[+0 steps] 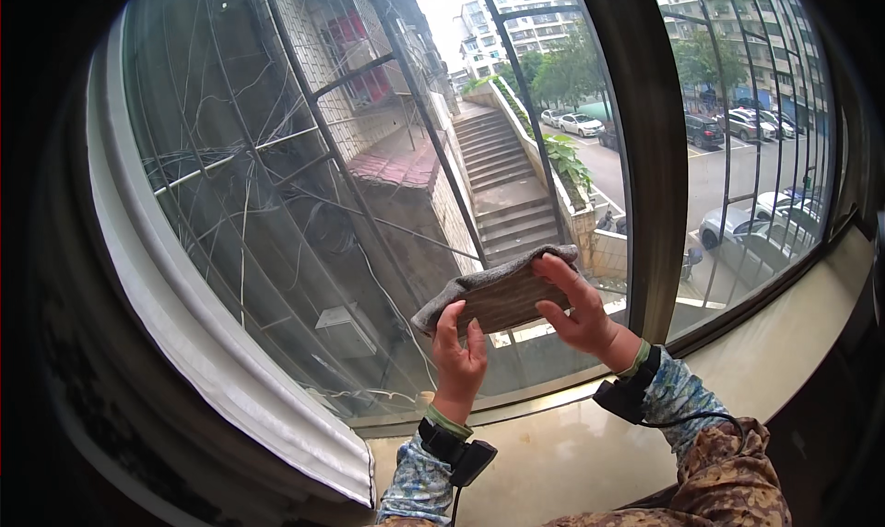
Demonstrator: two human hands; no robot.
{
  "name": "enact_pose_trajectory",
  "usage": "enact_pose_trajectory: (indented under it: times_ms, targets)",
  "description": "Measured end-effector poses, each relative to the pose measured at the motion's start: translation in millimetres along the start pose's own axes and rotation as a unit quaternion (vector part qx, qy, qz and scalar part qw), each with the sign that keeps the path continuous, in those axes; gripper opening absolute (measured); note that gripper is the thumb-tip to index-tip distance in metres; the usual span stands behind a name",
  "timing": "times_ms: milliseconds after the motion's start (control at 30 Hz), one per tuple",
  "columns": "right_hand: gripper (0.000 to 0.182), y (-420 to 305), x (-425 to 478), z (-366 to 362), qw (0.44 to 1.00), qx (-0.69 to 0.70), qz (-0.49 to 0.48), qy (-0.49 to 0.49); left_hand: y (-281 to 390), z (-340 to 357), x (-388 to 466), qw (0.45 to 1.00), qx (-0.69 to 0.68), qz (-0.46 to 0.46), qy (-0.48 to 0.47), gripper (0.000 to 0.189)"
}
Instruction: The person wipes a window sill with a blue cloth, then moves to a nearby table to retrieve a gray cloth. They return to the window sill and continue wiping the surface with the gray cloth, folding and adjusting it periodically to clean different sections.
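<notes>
Between my two hands a folded grey cloth (508,292) is stretched sideways in front of the window glass (311,264). My left hand (458,361) grips its left end, thumb and fingers at the lower edge. At the right end, my right hand (577,312) holds the cloth with its fingers spread over the near face. The cloth's upper edge is rolled and slopes up to the right. Its far side is hidden, so whether it presses on the glass I cannot tell.
A pale, glossy sill (539,451) runs below the window. White moulded trim (228,333) borders the left side, and a dark upright window frame (646,160) stands to the right. Beyond the glass are metal bars (435,140), steps (508,174) and parked cars. Cabled wrist straps (473,461) sit on both arms.
</notes>
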State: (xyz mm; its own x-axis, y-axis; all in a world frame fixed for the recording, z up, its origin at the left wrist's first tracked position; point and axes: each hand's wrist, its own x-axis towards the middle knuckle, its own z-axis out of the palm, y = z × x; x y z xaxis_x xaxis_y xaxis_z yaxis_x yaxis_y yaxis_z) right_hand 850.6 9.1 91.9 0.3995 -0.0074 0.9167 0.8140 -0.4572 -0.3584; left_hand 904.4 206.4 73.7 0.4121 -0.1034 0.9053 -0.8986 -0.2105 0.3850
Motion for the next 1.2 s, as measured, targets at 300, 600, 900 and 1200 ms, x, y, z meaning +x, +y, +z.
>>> enact_pose_trajectory:
  times_ms: [300, 600, 900, 1200]
  targets:
    - [0.038, 5, 36, -4, 0.895, -0.392, -0.19, -0.092, 9, -9, 30, 0.927, 0.328, 0.153, -0.101, 0.045]
    - [0.045, 1, 61, 11, 0.873, -0.446, -0.175, -0.089, -3, -7, 56, 0.917, 0.365, 0.149, -0.062, 0.053]
    - [0.042, 22, -9, 7, 0.867, -0.442, -0.16, -0.169, -20, -2, -3, 0.914, 0.347, 0.136, -0.157, 0.053]
    - [0.034, 13, 9, 10, 0.872, -0.418, -0.186, -0.173, -14, -18, 2, 0.925, 0.309, 0.141, -0.169, 0.065]
